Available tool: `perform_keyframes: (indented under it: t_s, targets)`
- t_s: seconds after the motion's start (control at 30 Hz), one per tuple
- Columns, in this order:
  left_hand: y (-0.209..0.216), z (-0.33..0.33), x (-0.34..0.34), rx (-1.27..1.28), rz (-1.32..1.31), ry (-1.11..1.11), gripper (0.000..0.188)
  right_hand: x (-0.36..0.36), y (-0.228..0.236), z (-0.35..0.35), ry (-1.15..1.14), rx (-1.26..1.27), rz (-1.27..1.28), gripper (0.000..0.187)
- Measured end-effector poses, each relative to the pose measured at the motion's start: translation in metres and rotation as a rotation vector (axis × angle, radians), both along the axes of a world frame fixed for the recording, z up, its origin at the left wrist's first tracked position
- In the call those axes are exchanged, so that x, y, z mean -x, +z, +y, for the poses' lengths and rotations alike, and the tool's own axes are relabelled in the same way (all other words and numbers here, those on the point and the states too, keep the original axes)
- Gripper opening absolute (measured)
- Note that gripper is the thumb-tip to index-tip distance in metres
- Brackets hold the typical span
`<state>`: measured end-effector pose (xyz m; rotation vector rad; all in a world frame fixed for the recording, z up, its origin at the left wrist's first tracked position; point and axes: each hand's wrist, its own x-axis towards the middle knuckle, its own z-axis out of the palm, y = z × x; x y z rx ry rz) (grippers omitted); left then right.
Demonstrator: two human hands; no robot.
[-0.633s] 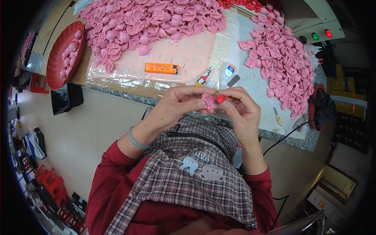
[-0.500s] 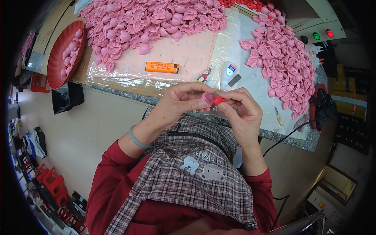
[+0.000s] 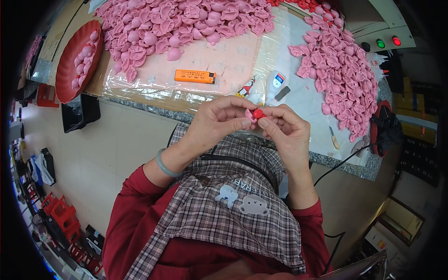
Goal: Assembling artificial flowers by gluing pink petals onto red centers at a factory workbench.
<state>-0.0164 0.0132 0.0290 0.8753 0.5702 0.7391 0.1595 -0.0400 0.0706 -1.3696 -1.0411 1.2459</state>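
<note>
Just over the table's near edge, my left hand (image 3: 219, 119) pinches a small pink plastic shell piece (image 3: 249, 115) between thumb and fingers. Opposite it, my right hand (image 3: 287, 127) grips a small round red plastic piece (image 3: 258, 113) with thumb and forefinger. The red piece is up against the pink one; whether they are joined I cannot tell. Beyond my hands stands a white glue bottle (image 3: 276, 83) with a blue and red label, beside a small dark grey block (image 3: 283, 93). An orange lighter (image 3: 195, 76) lies farther left.
A big heap of pink shell pieces (image 3: 186, 23) covers the table's far side, with another pink pile (image 3: 340, 74) on the right. A red oval dish (image 3: 65, 70) holds pink balls at left. A small knife (image 3: 334, 138) lies near the right edge, by a black cable (image 3: 343, 161).
The pink piece has turned in my left fingers and now shows a narrower side. My right hand has brought the red piece slightly up and left, against it.
</note>
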Motion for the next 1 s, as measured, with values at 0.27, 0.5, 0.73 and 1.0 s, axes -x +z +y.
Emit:
perform_keyframes:
  t_s: [0.27, 0.5, 0.73, 1.0]
  targets:
    - [-0.004, 0.0, 0.002, 0.041, 0.002, -0.007, 0.023, -0.004, -0.005, -0.001, 0.088, -0.109, -0.092, 0.018]
    - [-0.004, -0.006, 0.0, -0.049, 0.075, 0.095, 0.022, 0.004, -0.004, -0.004, 0.107, -0.065, -0.316, 0.022]
    - [-0.005, -0.006, -0.001, -0.083, 0.151, 0.107, 0.02, 0.009, -0.018, -0.009, 0.046, -0.141, -0.336, 0.021]
    - [-0.001, -0.003, 0.002, -0.063, 0.132, 0.036, 0.017, -0.006, -0.011, -0.001, 0.176, -0.193, -0.439, 0.022]
